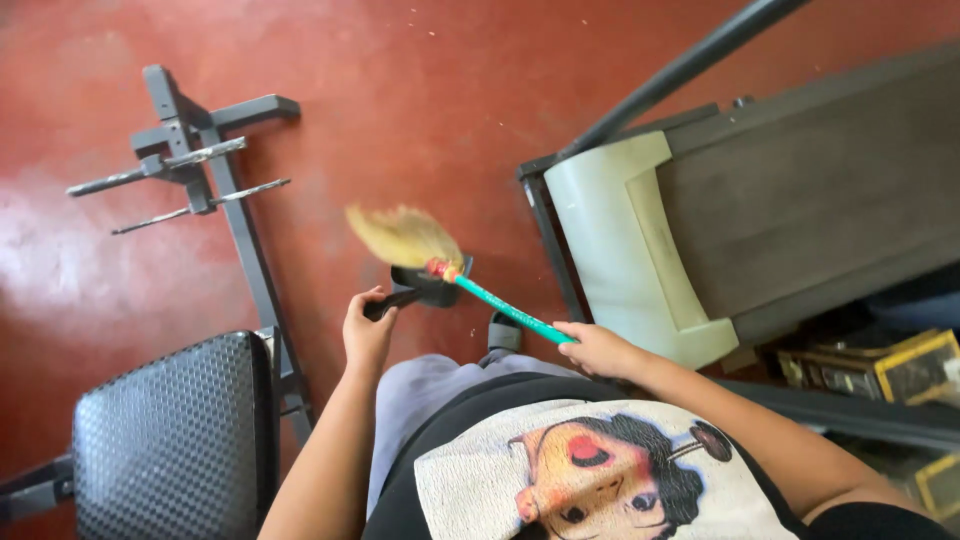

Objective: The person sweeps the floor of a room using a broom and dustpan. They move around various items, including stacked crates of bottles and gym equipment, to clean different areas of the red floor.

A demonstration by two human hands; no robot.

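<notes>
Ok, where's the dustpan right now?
In the head view, the black dustpan sits centre frame above the red floor, held by the left hand, with the broom bristles just above it.

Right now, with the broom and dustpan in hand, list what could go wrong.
1. The dustpan hangs in the air from the left hand; if it tips, whatever is in it may spill onto the red floor.
2. The broom in the right hand swings close to the treadmill and could knock its frame.

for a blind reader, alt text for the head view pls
Seen from above, the right hand holds a green-handled straw broom and the left hand a black dustpan over a red floor, between a weight bench and treadmill.
</notes>
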